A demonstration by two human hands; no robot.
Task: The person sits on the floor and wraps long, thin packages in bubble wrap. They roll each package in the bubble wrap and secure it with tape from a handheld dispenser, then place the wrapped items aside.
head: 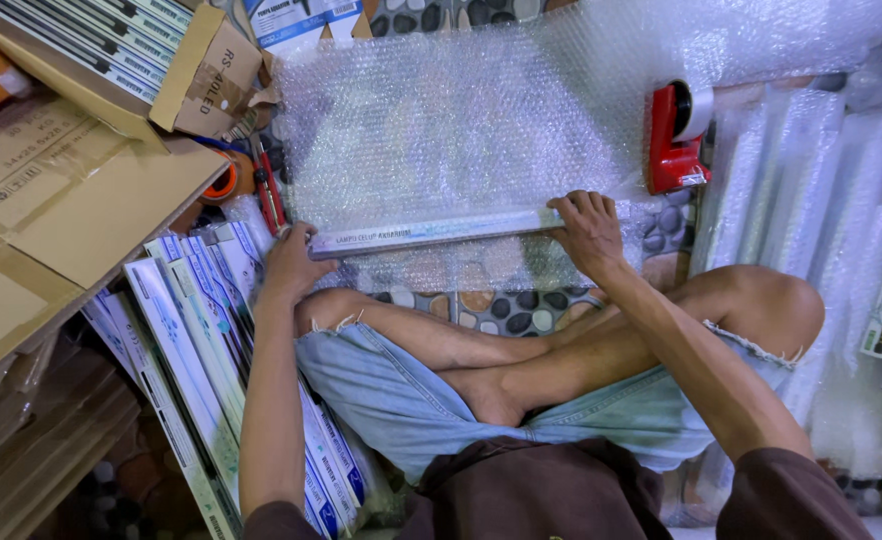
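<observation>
Item: long, slim, pale blue-white cardboard box (431, 231), lying flat on a sheet of clear bubble wrap (461, 120) spread over a pebble-patterned floor (506, 312). Long axis runs nearly level across the view, left to right, with the right end tilted slightly away from the person. The box lies just beyond the person's crossed legs.

Grip: left hand (291, 262) closed over the left end of the box, right hand (588, 232) pressed over the right end, fingers curled across its top edge. The box spans the gap between the two hands, its middle bare; both end faces are covered by the hands.

Hard to make out: the near edge of the bubble wrap, which blurs into the floor pattern; whether any wrap is already folded over the box cannot be told.

Surroundings: red tape dispenser with a clear roll (675, 136) on the wrap just beyond the right hand; stack of similar slim boxes (186, 340) beside the left thigh, partly hidden by the left arm; bubble-wrapped long parcels (791, 180) to the right, cut off by the frame; brown cardboard cartons (51, 200) at far left; red-handled scissors (267, 185) near the left hand
</observation>
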